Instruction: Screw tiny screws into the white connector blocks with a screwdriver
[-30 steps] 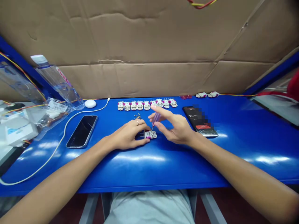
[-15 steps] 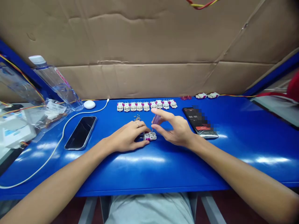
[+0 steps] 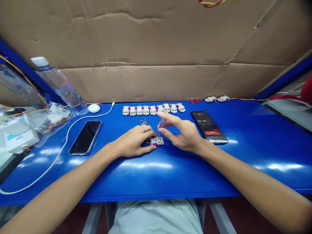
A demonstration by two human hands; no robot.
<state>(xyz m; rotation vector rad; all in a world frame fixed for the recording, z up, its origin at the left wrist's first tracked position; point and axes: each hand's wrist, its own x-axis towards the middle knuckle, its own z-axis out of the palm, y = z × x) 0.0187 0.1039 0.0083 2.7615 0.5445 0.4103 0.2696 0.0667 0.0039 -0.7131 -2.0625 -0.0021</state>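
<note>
My left hand [image 3: 133, 139] rests on the bench and holds a small white and magenta electronic module [image 3: 156, 141] at its left end. My right hand [image 3: 181, 135] is above that module, with thumb and forefinger around a small screwdriver with a translucent purple handle [image 3: 162, 123]. The screwdriver's thin shaft leans down, and its tip meets the module's top. Just behind my left hand lies a small heap of tiny brass screws [image 3: 143, 122]. Further back stands a row of several similar modules [image 3: 153, 110].
The blue bench [image 3: 156, 175] holds a dark smartphone [image 3: 85, 137] to the left and a phone showing a timer [image 3: 207, 126] to the right. A white cable [image 3: 65, 146] curves along the left side. Plastic packaging [image 3: 58, 84] sits back left, before a cardboard wall [image 3: 156, 39].
My right fingers have drawn in closer around the screwdriver handle. The module stays under my left hand, and the view has shifted only slightly.
</note>
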